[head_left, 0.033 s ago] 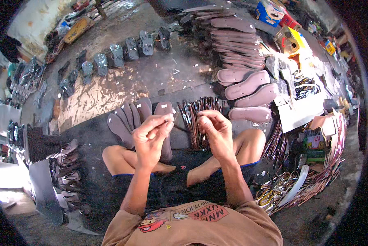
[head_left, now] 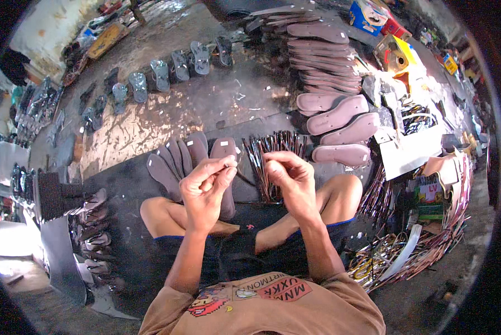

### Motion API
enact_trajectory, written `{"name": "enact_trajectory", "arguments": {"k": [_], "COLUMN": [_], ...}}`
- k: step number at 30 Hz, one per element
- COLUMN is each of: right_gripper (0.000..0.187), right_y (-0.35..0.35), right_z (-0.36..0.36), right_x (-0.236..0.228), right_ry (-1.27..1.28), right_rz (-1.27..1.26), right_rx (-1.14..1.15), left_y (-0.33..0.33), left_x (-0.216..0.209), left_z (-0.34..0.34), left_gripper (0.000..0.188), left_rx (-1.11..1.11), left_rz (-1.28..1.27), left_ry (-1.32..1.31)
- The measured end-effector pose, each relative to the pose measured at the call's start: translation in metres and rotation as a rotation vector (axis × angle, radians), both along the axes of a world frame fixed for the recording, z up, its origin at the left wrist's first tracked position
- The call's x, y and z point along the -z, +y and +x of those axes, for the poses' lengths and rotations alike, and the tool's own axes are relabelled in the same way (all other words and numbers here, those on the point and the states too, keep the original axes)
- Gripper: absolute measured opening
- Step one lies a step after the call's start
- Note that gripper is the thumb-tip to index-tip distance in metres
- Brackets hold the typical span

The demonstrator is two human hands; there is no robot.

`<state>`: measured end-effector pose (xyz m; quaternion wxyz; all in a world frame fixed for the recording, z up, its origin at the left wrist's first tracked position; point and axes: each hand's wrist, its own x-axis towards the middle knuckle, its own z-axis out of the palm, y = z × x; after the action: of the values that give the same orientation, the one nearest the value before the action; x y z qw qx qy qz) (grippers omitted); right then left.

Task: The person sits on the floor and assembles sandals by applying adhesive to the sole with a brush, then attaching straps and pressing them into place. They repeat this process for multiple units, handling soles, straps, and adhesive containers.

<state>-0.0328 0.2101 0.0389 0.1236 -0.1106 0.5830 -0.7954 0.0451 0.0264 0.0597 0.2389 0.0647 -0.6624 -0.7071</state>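
Note:
My left hand (head_left: 207,192) is raised over my lap, thumb and fingertips pinched together. Whatever lies in that pinch is too small to make out. To its right, a short gap away, my right hand (head_left: 295,184) is curled with thumb against forefinger, and its contents are also unclear. Behind the left hand lies a brown sandal sole (head_left: 224,148) with a small white sticker, partly covered by the fingers. A bundle of thin dark glossy straps (head_left: 257,162) lies just behind the right hand. More brown soles (head_left: 164,173) overlap in a fan at the left.
Loose pinkish-brown soles (head_left: 342,116) lie at the right, before a tall stack of soles (head_left: 323,61). Finished sandals (head_left: 160,75) stand in a row farther back. A yellow box (head_left: 397,56) and a pile of strips (head_left: 384,259) are on the right. Dark sandals (head_left: 96,240) line the left.
My right hand has shifted slightly left, toward my left hand. The left hand looks nearly unchanged.

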Motion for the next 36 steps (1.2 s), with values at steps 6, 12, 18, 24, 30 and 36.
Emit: {"name": "enact_trajectory", "arguments": {"k": [6, 12, 18, 24, 30, 36], "right_gripper": [0.018, 0.016, 0.021, 0.016, 0.017, 0.02], "right_y": [-0.028, -0.043, -0.038, -0.016, -0.021, -0.012], "right_z": [0.013, 0.024, 0.027, 0.007, -0.023, -0.027], "right_x": [-0.024, -0.014, 0.005, 0.04, 0.035, 0.03], "right_ry": [0.226, 0.256, 0.418, 0.802, 1.084, 1.0], "right_rz": [-0.008, 0.011, 0.296, 0.849, 1.042, 1.061], "right_rx": [-0.053, -0.009, -0.079, 0.093, -0.075, -0.142], "left_y": [0.0, -0.002, -0.014, -0.033, -0.075, -0.076], "left_x": [-0.009, -0.005, 0.022, 0.105, 0.219, 0.188], "left_z": [0.006, 0.011, 0.015, -0.005, -0.066, -0.068], "left_gripper": [0.024, 0.022, 0.022, 0.034, 0.084, 0.077], "left_rx": [-0.006, 0.016, 0.017, 0.076, -0.13, -0.215], "left_rz": [-0.024, 0.102, 0.185, 0.253, -1.215, -0.573], "left_ry": [-0.006, 0.004, -0.16, -0.44, -0.508, -0.478]}}
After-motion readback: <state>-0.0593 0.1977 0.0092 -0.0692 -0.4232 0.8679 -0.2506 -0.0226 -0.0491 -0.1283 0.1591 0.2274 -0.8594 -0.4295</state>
